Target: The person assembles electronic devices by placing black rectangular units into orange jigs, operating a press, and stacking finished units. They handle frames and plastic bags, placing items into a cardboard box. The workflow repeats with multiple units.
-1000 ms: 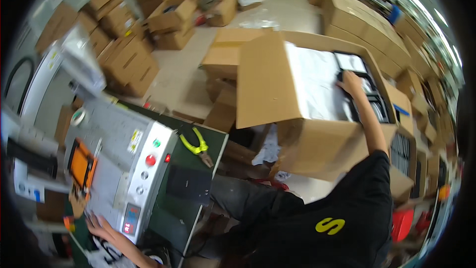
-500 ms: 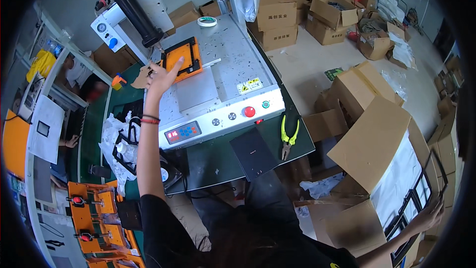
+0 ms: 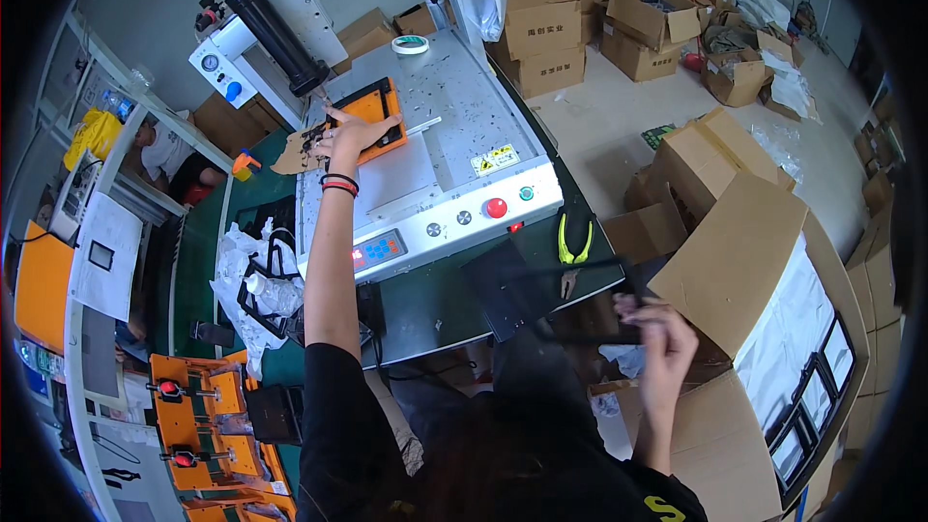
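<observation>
My right hand (image 3: pixel 665 340) is closed on a thin black rectangular frame (image 3: pixel 590 336), blurred by motion, in front of the bench's right corner. My left hand (image 3: pixel 350 142) lies over the near left side of an orange fixture (image 3: pixel 390 135) on the machine bed, fingers spread, thumb along the fixture's edge. A black frame (image 3: pixel 367 94) sits in that fixture. Just above the fingers is the tip of a black dispensing cylinder (image 3: pixel 280 39). A torn piece of brown cardboard (image 3: pixel 292 155) with black scraps lies left of the hand.
An open carton (image 3: pixel 773 367) at the right holds several black frames on white sheets. Yellow-handled pliers (image 3: pixel 574 249) and a black booklet (image 3: pixel 498 285) lie at the bench's front. A tape roll (image 3: pixel 411 44) rests on the machine bed. Orange clamp fixtures (image 3: pixel 227 425) stand lower left.
My right hand has moved left from the carton to the bench's front corner, bringing a black frame with it. My left hand stays at the orange fixture; the view has shifted slightly.
</observation>
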`<action>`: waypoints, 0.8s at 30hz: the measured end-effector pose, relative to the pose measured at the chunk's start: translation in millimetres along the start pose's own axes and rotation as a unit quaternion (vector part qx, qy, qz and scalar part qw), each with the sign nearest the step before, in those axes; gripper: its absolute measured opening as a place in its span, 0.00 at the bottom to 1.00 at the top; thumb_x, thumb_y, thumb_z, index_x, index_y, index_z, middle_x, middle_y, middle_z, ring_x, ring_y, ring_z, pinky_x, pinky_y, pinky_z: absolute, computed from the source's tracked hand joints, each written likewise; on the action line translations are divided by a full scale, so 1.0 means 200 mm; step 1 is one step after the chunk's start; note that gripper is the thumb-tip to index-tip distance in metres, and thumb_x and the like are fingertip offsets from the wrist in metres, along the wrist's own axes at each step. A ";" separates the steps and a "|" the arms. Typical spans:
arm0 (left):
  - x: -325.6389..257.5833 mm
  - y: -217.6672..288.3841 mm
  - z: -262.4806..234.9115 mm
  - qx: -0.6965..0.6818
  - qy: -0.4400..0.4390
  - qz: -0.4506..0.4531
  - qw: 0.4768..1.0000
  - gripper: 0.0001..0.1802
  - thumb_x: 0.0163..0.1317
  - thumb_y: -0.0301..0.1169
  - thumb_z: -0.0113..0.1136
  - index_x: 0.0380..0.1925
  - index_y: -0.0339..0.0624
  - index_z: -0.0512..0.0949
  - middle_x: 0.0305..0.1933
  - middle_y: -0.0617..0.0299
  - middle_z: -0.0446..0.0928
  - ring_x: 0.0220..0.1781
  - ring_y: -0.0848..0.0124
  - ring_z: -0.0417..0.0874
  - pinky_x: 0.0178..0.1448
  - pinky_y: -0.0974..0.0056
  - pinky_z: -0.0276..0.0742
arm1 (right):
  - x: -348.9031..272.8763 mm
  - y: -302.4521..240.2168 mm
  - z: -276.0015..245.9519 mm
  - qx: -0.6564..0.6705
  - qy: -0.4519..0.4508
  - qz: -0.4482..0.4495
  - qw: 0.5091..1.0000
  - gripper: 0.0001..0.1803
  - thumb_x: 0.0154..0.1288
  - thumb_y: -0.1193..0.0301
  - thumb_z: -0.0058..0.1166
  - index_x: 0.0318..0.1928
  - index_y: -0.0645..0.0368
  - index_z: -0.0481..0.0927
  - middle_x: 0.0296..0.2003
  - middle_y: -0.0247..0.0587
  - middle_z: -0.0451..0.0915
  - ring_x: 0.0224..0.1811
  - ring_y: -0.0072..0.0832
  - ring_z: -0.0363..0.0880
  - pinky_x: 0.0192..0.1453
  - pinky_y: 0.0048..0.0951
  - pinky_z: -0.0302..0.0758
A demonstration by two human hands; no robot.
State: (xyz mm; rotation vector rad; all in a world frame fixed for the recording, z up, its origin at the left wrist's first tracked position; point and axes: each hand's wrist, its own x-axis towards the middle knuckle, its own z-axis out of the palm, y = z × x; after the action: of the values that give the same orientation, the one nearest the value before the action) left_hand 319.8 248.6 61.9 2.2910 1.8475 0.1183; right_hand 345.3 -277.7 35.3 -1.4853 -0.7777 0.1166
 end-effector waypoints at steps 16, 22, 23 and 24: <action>-0.07 0.01 -0.19 -0.049 -0.018 0.002 0.999 0.76 0.36 0.69 0.60 0.67 0.22 0.33 0.64 0.33 0.63 0.69 0.42 0.61 0.68 0.31 0.27 | 0.08 0.00 0.11 0.142 0.001 0.148 0.979 0.06 0.65 0.79 0.51 0.41 0.70 0.76 0.34 0.40 0.79 0.30 0.20 0.79 0.36 0.20 0.76; -0.36 -0.41 -0.49 -0.242 -0.016 0.174 0.954 0.67 0.36 0.66 0.64 0.60 0.15 0.53 0.49 0.39 0.72 0.51 0.50 0.75 0.56 0.60 0.71 | 0.66 -0.17 0.36 0.132 -0.100 0.069 0.984 0.11 0.66 0.70 0.54 0.39 0.68 0.77 0.21 0.31 0.72 0.19 0.15 0.67 0.23 0.18 0.63; -0.52 -0.54 -0.48 -0.303 0.055 0.241 0.920 0.61 0.42 0.62 0.62 0.62 0.23 0.52 0.48 0.45 0.74 0.47 0.56 0.77 0.56 0.65 0.70 | 0.80 -0.15 0.49 0.168 -0.106 0.038 0.979 0.11 0.67 0.69 0.54 0.39 0.68 0.77 0.21 0.31 0.72 0.19 0.15 0.67 0.22 0.18 0.62; -0.84 -0.58 -0.53 -0.398 -0.028 0.246 0.883 0.53 0.49 0.57 0.59 0.65 0.30 0.51 0.48 0.47 0.74 0.49 0.61 0.76 0.57 0.68 0.67 | 0.95 -0.09 0.64 0.200 -0.107 0.007 0.974 0.12 0.67 0.68 0.54 0.38 0.67 0.77 0.21 0.31 0.72 0.19 0.15 0.66 0.22 0.18 0.62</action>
State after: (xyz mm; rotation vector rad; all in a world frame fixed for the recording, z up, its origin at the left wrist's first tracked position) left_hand 153.3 118.2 153.0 2.0203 0.8659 0.7237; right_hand 415.7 -73.1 112.9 -1.1045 -0.8583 0.4265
